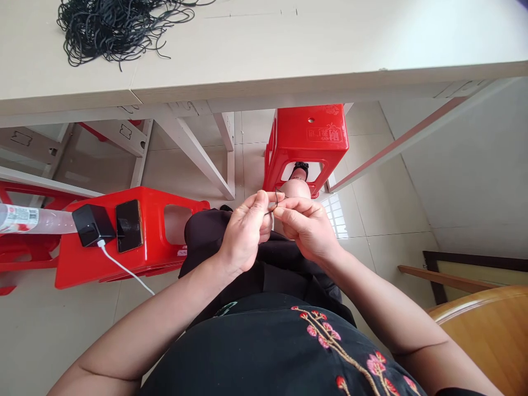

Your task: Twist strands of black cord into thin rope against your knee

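A thin black cord point(276, 197) runs between my two hands, with a small loop of it showing at the fingertips. My left hand point(248, 225) pinches one part of it between thumb and fingers. Close against it, my right hand point(307, 224) grips another part between thumb and forefinger. Both hands are held above my lap, below the table's near edge. The cord's ends are mostly hidden by my fingers. On the table at the upper left lies a tangled heap of similar black cords point(107, 30).
The pale table point(289, 55) spans the top, its white legs below. A red stool point(311, 129) stands under it. Another red stool point(154, 220) at left bears a phone point(128, 225), a black charger point(94, 225) with white cable, and a plastic bottle point(41, 220). A wooden chair point(490, 335) is lower right.
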Demonstrator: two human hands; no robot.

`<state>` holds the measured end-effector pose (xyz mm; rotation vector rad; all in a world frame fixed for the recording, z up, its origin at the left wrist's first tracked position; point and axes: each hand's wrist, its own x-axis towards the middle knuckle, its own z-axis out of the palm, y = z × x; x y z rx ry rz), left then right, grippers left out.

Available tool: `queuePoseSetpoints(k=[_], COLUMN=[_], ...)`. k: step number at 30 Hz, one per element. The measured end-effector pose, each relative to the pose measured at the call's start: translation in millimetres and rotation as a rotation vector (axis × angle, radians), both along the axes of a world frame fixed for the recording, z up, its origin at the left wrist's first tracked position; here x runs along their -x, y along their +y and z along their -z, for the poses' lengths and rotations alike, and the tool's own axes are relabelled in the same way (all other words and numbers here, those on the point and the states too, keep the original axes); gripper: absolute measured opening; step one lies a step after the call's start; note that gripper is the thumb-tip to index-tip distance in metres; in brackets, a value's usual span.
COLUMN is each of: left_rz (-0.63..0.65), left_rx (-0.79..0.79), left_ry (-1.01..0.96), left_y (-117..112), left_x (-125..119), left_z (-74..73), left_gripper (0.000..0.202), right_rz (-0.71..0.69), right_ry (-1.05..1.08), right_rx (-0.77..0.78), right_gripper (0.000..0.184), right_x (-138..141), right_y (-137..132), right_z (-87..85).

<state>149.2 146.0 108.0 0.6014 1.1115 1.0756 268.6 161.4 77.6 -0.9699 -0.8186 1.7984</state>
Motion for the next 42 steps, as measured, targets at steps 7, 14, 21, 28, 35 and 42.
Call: queuePoseSetpoints(k=[7,14,21,28,35,42], left_rz=[-0.028,-0.162,-0.131,-0.003,0.201,0.387], left_rx=[-0.182,-0.108,-0.148,-0.191,-0.215,-0.295], left_ry=[0.329,0.239,0.296,0.385,0.604,0.848], left_y=[4.0,8.4,9.7,12.9,17.7,12.4], left_x=[7.9,6.2,10.7,21.5,33.6,21.7], left_z=[4.5,0.2,9.8,21.6,46.1,54.4], left_gripper=[0.017,0.019,0.024,0.026,0.026,0.016], right_rz=[-0.045,-0.050,-0.039,-0.043,-0.184,-0.319], right_ry=[-0.145,-0.151,-0.159,-0.355,-0.644,-1.372], right_rx=[-0.179,-0.206,-0.257,-0.263,-0.214,-0.486], right_gripper=[0.018,0.016,0.011,0.018,0.027,0.060], right_x=[-3.0,-5.6,-9.6,-12.1,-86.2,-178.7], right_y=[1.6,-1.6,-1.2,2.0,0.3,11.5], right_z=[2.6,6.2,8.9,14.6,36.7,37.3])
